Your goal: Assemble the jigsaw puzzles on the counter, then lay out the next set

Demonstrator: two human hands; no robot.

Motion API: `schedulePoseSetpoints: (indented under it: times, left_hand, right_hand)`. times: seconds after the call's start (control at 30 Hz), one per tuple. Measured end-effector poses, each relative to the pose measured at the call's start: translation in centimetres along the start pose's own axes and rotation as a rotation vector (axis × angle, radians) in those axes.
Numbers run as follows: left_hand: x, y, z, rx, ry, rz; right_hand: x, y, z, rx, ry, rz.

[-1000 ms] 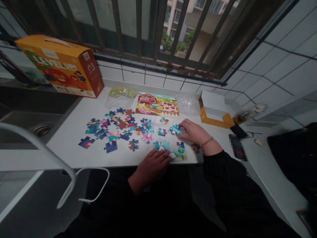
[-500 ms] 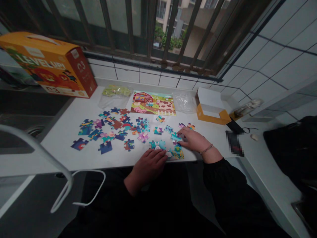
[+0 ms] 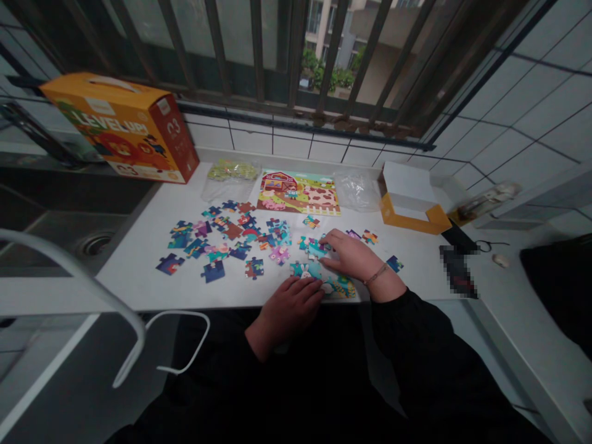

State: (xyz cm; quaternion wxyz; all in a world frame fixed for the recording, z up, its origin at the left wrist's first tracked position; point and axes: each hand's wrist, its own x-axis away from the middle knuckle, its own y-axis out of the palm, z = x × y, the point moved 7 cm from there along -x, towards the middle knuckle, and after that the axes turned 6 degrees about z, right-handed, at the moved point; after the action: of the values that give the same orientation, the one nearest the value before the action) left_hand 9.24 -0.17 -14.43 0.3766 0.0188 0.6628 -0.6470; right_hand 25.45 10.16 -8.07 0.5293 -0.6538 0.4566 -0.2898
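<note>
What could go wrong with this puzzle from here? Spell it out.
The left hand rests against the rabbit pieces close to the counter's front edge, so a slip might push them off. The dark blue piece lies nearest the sink; a careless sweep could perhaps drop it in.

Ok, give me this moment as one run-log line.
left hand: resting on rabbit puzzle pieces | right hand: on teal puzzle piece | beyond: farm picture sheet
</note>
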Motion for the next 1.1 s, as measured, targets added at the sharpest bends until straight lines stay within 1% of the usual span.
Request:
schedulePoseSetpoints:
  times: [0.1,0.2,0.27,0.4,0.53,0.6,0.67,0.77,0.87,1.1]
  left_hand:
    - [-0.1,-0.2,0.0,0.003,0.000,0.002]
    - [-0.1,-0.3,0.1,0.003,-0.001,0.008]
    - [-0.1,-0.3,0.1,0.001,0.008,0.026]
    - [0.1,0.0,0.1,0.003,0.024,0.045]
    - [0.4,0.2,0.0,0.008,0.018,0.044]
    - [0.4,0.0,0.1,0.006,0.029,0.049]
    - [0.4,-0.1,0.1,0.005,0.041,0.052]
    - [0.3,-0.1,0.1,0.008,0.034,0.053]
    - [0.2,-0.1,0.0,0.008,0.022,0.060]
    - [0.2,-0.2,0.2,-0.004,0.029,0.047]
  right_hand:
    - [-0.3,-1.1,0.4,0.044,0.048,0.001]
    - [0.7,-2.1,1.5,0.035,0.086,0.004]
    - [1.7,-2.2,1.9,0.000,0.082,0.000]
    - [2.8,-0.9,0.9,-0.027,0.054,-0.013]
    - [2.9,0.7,-0.1,0.032,0.100,-0.050]
    - [3.2,0.8,-0.1,0.040,0.119,-0.050]
    - [3.8,0.7,-0.1,0.020,0.102,-0.048]
    - [4.9,0.6,-0.2,0.006,0.071,-0.082]
    - [5.7,0.7,-0.1,0.045,0.089,-0.108]
    - [5.6,0.8,0.1,0.075,0.130,-0.129]
